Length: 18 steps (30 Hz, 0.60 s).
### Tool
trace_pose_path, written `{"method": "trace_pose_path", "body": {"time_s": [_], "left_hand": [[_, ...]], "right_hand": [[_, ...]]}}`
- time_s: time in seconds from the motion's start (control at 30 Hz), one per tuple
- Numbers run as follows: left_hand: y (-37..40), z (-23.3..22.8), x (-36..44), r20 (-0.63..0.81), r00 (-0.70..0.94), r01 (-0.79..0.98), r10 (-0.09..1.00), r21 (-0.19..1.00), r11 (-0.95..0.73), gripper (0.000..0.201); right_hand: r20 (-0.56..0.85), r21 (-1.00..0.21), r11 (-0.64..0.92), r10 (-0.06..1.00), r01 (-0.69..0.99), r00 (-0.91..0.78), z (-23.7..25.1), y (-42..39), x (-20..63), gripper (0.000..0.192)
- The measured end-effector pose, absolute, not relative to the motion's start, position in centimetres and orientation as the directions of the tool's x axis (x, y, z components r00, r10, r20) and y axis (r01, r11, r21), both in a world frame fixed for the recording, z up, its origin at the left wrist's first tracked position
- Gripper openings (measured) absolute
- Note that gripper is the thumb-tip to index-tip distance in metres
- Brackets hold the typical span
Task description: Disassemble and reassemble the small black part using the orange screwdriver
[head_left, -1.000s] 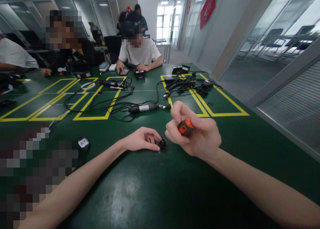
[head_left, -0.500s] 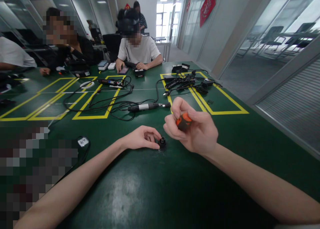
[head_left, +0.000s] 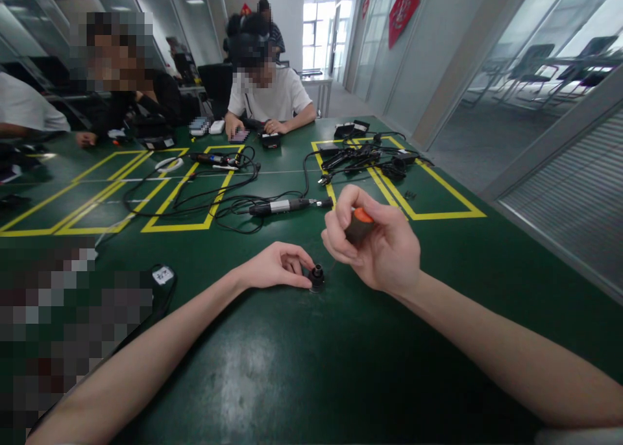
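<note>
My left hand (head_left: 276,266) rests on the green table (head_left: 302,367) and pinches a small black round part (head_left: 317,277) that stands on the surface. My right hand (head_left: 377,247) hovers just right of and above that part, closed around an orange and black screwdriver handle (head_left: 361,223). The screwdriver's shaft is hidden behind my fingers. The two hands are a few centimetres apart.
A black and silver pen-shaped tool (head_left: 287,206) with tangled cables lies beyond my hands. More cables and adapters (head_left: 365,158) pile up at the far right inside yellow tape boxes. A small black device (head_left: 162,276) lies at left. Several people sit at the table's far side.
My right hand with the screwdriver has risen slightly and turned, so less of the orange handle shows. My left hand and the black part have stayed in place.
</note>
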<state>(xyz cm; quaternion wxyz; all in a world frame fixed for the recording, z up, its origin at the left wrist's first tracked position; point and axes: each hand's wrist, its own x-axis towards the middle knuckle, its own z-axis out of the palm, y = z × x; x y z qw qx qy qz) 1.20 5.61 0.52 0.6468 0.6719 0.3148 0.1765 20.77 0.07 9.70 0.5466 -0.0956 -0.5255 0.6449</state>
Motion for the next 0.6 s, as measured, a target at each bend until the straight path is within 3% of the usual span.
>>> {"method": "trace_pose_path", "body": {"time_s": [0.13, 0.4, 0.6], "left_hand": [[5.73, 0.35, 1.1, -0.194, 0.727, 0.226, 0.659, 0.973, 0.037, 0.045], [5.65, 0.4, 1.14, -0.171, 0.722, 0.228, 0.67, 0.974, 0.002, 0.045], [5.69, 0.47, 1.04, -0.172, 0.731, 0.237, 0.661, 0.972, -0.009, 0.047]], "right_hand": [[0.451, -0.79, 0.151, 0.8, -0.594, -0.396, 9.84, 0.12, 20.83, 0.04], [0.461, -0.797, 0.169, 0.79, -0.58, -0.404, 9.89, -0.13, 21.02, 0.018], [0.459, -0.796, 0.145, 0.777, -0.587, -0.43, 9.94, -0.03, 20.94, 0.036]]}}
